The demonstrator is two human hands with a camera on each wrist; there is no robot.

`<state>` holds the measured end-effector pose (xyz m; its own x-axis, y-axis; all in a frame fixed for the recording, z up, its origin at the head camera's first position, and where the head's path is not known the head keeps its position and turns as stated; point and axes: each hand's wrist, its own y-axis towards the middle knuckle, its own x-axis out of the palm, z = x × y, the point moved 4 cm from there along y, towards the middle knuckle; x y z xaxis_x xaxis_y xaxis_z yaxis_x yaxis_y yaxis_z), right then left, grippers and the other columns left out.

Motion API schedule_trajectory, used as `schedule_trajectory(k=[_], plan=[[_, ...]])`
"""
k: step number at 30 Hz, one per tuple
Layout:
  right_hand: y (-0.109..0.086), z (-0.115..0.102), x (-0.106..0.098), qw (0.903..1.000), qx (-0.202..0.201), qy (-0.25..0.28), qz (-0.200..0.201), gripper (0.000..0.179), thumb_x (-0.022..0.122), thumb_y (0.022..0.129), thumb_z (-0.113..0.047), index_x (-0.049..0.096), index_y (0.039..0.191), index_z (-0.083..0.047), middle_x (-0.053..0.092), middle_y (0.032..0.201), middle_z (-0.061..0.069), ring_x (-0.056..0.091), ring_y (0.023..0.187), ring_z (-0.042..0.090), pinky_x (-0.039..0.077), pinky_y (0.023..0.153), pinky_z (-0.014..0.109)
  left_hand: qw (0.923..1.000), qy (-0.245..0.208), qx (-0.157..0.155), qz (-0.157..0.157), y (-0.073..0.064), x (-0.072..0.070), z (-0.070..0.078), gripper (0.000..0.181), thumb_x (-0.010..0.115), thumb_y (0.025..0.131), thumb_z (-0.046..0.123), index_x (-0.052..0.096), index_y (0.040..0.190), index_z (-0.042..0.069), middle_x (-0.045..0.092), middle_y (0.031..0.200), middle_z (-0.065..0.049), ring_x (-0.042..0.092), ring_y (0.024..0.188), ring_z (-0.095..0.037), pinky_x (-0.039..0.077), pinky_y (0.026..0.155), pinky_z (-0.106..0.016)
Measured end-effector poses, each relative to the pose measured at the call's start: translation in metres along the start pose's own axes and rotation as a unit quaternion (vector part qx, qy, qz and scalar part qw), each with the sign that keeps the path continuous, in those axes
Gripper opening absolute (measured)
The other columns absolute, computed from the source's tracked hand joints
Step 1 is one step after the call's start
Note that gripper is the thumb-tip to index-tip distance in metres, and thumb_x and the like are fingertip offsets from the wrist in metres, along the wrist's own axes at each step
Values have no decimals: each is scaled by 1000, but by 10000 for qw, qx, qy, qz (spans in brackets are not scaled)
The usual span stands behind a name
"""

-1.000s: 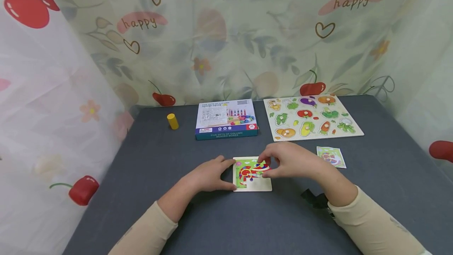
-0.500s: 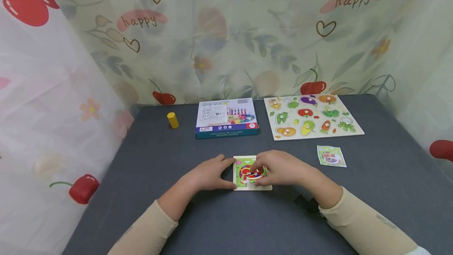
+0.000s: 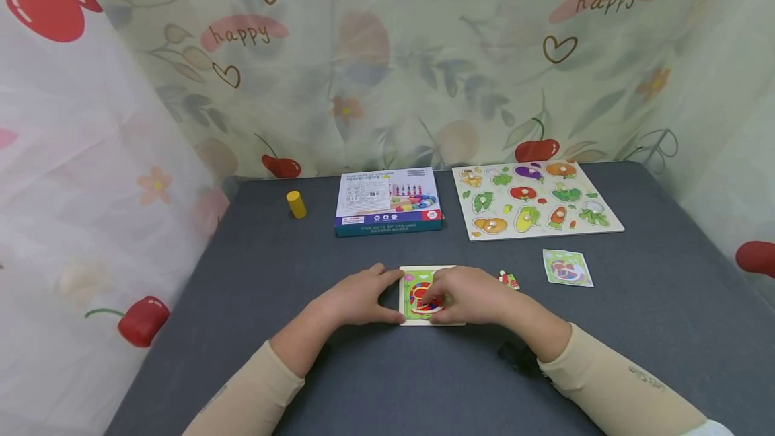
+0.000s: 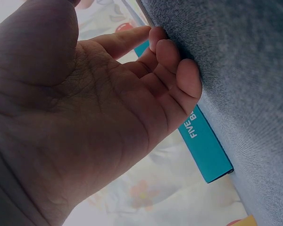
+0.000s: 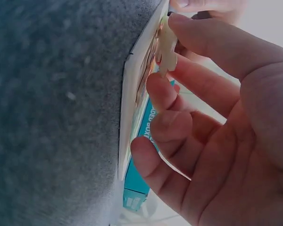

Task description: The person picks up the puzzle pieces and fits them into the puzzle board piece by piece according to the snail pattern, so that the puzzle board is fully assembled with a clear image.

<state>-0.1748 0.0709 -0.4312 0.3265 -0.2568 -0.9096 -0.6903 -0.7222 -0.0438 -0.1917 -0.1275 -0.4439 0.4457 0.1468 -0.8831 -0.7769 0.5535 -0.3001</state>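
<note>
A small square jigsaw board (image 3: 408,321) with a pale rim and a colourful picture lies flat before me. My left hand (image 3: 361,297) rests at its left edge, thumb and index finger spread apart and touching the rim near two corners. My right hand (image 3: 469,296) is over the board's right part and hides much of it. Between thumb and fingers it pinches a puzzle piece (image 5: 166,49), whose pale wooden back shows in the right wrist view, tilted close over the board. A loose red-and-green puzzle piece (image 3: 508,280) lies on the table beyond the right wrist.
A small picture card (image 3: 568,268) lies to the right. Behind stand a flat teal-edged box (image 3: 389,202) and a vegetable knob puzzle (image 3: 537,200). At the back left is a yellow cylinder (image 3: 296,204). A printed curtain (image 3: 387,86) closes off the back and sides.
My right hand has moved left and slightly nearer, from the board's upper right to its middle, with a puzzle piece. The loose piece has come into view behind it. My left hand has stayed put.
</note>
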Motion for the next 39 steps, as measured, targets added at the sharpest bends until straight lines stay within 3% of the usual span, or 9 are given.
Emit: schedule_trajectory(k=[15,21,26,34,39], plan=[[0,-1,3,9982,541,-219,93,30,87,81,-37,83,107,-23,61,84,-13,52,74,4,46,64,28,10000,7,25,7,-1,0,1,88,77,84,61,45,156,23,54,120,-3,53,103,-18,50,90,-40],[2,4,6,9966,797,165,154,24,88,82,-33,85,103,-23,58,80,-15,52,72,4,45,62,28,10000,-31,60,-9,-1,-1,1,88,77,84,60,46,156,21,54,118,-3,53,101,-18,49,88,-39],[4,10,6,9923,1085,572,156,20,88,82,-30,85,100,-24,65,84,-16,56,74,3,47,64,28,10000,-43,42,-26,0,-3,0,88,78,84,60,46,156,20,54,118,-3,53,101,-18,49,89,-39],[4,10,1,9969,555,515,207,18,86,85,-31,85,101,-25,60,76,-17,52,66,4,43,58,27,10000,34,53,41,0,-1,-3,89,77,84,62,46,156,21,54,121,-4,54,101,-19,50,90,-41],[0,10,-14,9970,369,603,318,15,82,89,-30,84,101,-21,57,73,-16,51,64,6,41,57,27,10000,-11,4,20,0,1,-1,89,77,83,63,46,156,22,55,125,-5,54,104,-19,51,91,-42]])
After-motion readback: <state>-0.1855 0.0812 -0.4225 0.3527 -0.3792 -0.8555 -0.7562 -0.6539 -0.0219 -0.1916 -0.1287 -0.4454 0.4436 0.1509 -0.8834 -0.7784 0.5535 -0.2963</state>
